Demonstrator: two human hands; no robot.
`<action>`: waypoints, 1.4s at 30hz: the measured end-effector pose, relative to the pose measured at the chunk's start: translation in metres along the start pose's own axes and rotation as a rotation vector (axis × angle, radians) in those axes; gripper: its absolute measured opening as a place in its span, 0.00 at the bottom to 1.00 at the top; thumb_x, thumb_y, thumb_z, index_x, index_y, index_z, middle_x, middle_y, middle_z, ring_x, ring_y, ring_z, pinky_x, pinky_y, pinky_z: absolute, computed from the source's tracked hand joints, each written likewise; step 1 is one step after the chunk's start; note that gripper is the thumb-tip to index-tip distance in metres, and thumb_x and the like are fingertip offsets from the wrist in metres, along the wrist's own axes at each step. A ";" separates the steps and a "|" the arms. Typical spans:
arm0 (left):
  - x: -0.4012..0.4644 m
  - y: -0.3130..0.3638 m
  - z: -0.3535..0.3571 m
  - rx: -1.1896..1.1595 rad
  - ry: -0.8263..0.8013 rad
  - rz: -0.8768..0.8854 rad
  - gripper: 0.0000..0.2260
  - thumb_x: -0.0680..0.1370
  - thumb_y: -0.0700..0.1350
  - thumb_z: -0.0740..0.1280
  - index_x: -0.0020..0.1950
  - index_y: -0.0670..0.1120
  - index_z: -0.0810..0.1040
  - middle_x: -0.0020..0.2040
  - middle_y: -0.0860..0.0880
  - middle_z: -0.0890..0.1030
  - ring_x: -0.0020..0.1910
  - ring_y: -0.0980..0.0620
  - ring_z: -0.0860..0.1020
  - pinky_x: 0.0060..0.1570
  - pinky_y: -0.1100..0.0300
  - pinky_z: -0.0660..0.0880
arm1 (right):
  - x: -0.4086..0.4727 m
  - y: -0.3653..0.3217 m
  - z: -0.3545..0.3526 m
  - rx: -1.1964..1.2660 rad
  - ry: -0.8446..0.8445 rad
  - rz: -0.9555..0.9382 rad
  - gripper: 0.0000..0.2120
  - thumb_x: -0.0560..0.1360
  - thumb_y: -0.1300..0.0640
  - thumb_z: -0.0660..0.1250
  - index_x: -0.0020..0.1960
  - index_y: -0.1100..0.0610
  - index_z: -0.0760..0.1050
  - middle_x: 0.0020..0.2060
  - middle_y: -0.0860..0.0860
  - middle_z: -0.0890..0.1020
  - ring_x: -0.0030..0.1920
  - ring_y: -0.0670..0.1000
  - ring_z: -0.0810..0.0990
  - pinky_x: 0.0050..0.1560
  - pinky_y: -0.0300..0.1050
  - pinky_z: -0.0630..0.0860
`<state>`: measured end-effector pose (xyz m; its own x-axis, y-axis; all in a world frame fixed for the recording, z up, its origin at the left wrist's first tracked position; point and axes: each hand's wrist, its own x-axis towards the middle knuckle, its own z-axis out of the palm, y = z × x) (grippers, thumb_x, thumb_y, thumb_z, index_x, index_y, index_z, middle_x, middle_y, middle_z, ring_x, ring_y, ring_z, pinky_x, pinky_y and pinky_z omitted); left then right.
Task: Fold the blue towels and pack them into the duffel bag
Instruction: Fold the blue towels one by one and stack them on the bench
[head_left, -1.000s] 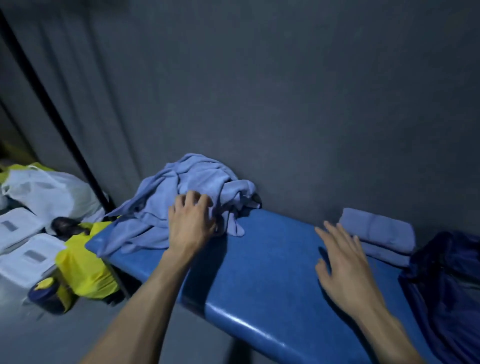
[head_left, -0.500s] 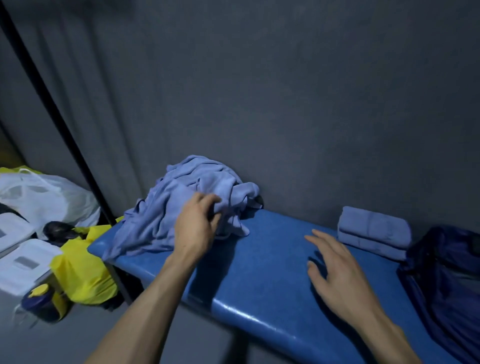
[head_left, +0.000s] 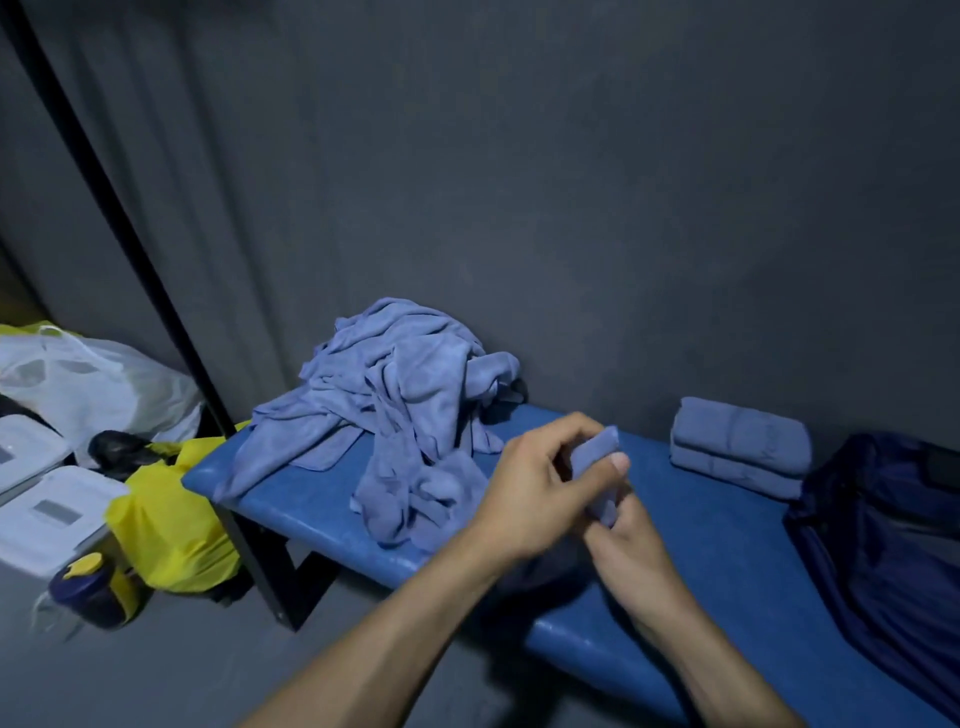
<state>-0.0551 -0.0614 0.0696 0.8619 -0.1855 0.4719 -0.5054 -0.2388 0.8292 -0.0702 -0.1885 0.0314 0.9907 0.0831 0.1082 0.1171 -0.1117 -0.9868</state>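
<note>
1. Left hand (head_left: 535, 493) pinches a towel corner (head_left: 597, 457); right hand (head_left: 631, 540) grips it from below
2. Earlier the left gripped the heap, the right lay flat on the bench (head_left: 727, 561)
3. Crumpled towels (head_left: 395, 395) lie left of the hands
4. Folded towels (head_left: 740, 447) and duffel bag (head_left: 883, 535) lie right
</note>
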 end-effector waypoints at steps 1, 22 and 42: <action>0.000 0.001 -0.002 -0.054 -0.048 -0.013 0.06 0.80 0.49 0.70 0.54 0.49 0.81 0.46 0.50 0.83 0.46 0.49 0.82 0.49 0.51 0.80 | 0.002 0.001 -0.004 0.023 0.074 0.038 0.12 0.80 0.64 0.67 0.61 0.53 0.79 0.54 0.47 0.87 0.56 0.48 0.85 0.54 0.43 0.79; -0.007 0.000 -0.003 0.321 -0.239 0.249 0.03 0.80 0.47 0.70 0.50 0.49 0.82 0.56 0.55 0.80 0.54 0.54 0.79 0.54 0.54 0.76 | -0.003 -0.026 -0.090 0.744 0.112 0.311 0.27 0.83 0.46 0.59 0.66 0.70 0.75 0.60 0.67 0.82 0.62 0.61 0.82 0.63 0.54 0.78; 0.009 0.029 0.006 -0.015 -0.209 -0.145 0.05 0.74 0.46 0.78 0.44 0.46 0.85 0.34 0.43 0.78 0.33 0.55 0.72 0.37 0.62 0.68 | -0.039 -0.045 -0.074 -0.455 0.255 -0.176 0.11 0.74 0.66 0.63 0.42 0.52 0.79 0.34 0.49 0.81 0.36 0.50 0.77 0.35 0.48 0.71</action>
<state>-0.0624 -0.0754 0.0965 0.8973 -0.3437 0.2771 -0.3754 -0.2637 0.8885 -0.1085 -0.2599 0.0809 0.9323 -0.0970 0.3486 0.2450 -0.5395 -0.8055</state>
